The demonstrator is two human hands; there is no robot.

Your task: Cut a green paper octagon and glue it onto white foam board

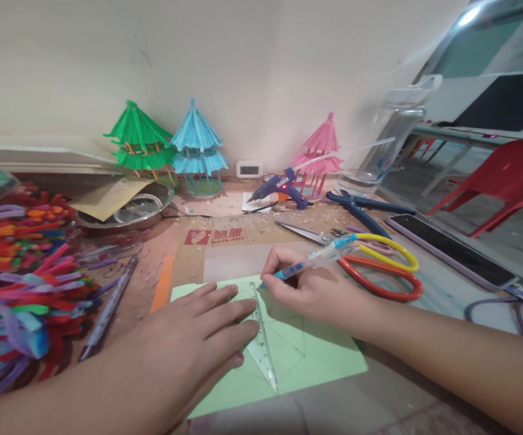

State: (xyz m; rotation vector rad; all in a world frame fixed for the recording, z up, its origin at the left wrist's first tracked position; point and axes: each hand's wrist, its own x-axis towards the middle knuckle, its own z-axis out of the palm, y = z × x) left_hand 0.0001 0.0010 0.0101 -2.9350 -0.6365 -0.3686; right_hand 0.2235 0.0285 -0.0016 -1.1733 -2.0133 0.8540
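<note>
Head view: at six o'clock on the tabletop (146, 272), thin lines (304, 338) already cross the green paper (334, 362), so the drawing looks partway done. The left hand (198, 329) lies flat, its grip unclosed, fingers spread over the clear ruler (265, 362). The right hand's (307, 290) grip is clamped on a pen (320, 257), tip just beside the ruler's twelve o'clock end. A line there seems the step in hand; how much drawing is left I cannot tell. Scissors (379, 294) lie unheld at two o'clock.
</note>
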